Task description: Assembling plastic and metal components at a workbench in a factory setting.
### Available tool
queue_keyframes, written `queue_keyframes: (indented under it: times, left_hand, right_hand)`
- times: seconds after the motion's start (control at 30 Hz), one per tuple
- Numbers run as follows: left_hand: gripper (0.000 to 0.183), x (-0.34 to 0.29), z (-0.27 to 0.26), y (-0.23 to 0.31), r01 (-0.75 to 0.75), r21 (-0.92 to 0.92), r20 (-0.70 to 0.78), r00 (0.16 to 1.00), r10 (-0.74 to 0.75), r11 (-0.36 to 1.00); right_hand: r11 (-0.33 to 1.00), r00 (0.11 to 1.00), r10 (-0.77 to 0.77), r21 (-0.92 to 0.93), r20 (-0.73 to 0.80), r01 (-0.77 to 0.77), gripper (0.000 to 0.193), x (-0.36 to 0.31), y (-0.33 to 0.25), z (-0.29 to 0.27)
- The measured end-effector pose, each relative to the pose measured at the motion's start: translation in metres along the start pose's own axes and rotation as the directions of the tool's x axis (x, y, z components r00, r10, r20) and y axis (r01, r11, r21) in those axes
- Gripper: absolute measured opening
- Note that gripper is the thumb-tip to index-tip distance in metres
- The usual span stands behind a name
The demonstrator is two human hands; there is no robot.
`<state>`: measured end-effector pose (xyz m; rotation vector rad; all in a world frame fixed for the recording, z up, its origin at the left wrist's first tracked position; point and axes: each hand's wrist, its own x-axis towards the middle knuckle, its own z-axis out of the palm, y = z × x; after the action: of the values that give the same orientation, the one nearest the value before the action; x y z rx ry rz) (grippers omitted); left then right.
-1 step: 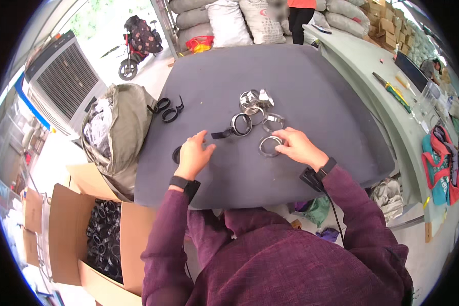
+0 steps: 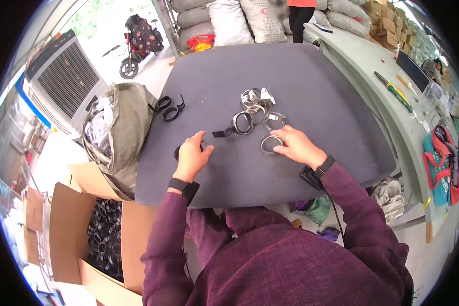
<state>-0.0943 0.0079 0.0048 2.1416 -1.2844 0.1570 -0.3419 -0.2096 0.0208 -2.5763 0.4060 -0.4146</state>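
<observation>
My right hand [image 2: 302, 145] pinches a round silver metal ring [image 2: 262, 145], likely to steady it — my left hand [image 2: 191, 157] spread.

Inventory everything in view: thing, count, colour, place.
Table: 1, dark grey, centre
Clustered rings: several, silver, on table
Tabbed ring: 1, black and silver, beside cluster
Single ring: 1, silver, below cluster
Loose rings: 2, black, table's left side
Half-hidden ring: 1, black, beside left hand
Boxed rings: many, black, lower left
Cardboard box: 1, brown, lower left
Open sack: 1, olive, left
Air cooler: 1, grey, left
Scooter: 1, mostly dark, upper left
Stuffed sacks: many, whitish, far end
Standing person: 1, orange top, far end
Side table: 1, pale green, right
Left hand: 1, bare, over table
Right hand: 1, bare, at single ring
</observation>
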Motion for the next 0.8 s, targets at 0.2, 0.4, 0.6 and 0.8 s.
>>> queue_keyframes:
  times: [0.2, 0.4, 0.6, 0.8]
  left_hand:
    - [0.035, -0.046, -0.021, -0.016, 0.065, -0.073, -0.011, 0.998, -0.066, 0.995]
    - [0.030, -0.055, -0.027, 0.027, -0.071, 0.220, -0.394, 0.906, 0.155, 0.973]
    - [0.026, -0.041, 0.019, 0.093, 0.423, -0.614, 0.281, 0.906, -0.316, 0.666]
    - [0.018, -0.044, 0.037, 0.086, 0.499, -0.854, 0.488, 0.866, -0.109, 0.149]
  right_hand:
    - [0.905, 0.984, -0.162, -0.386, 0.078, 0.180, 0.029, 0.017, -0.008, 0.023]
    - [0.972, 0.985, -0.157, -0.163, 0.078, 0.168, 0.018, 0.017, -0.004, 0.020]
    - [0.940, 0.949, -0.314, 0.133, -0.026, 0.315, 0.013, 0.002, -0.036, 0.026]
    - [0.825, 0.998, -0.053, 0.562, -0.036, 0.064, 0.011, -0.014, -0.049, 0.031]
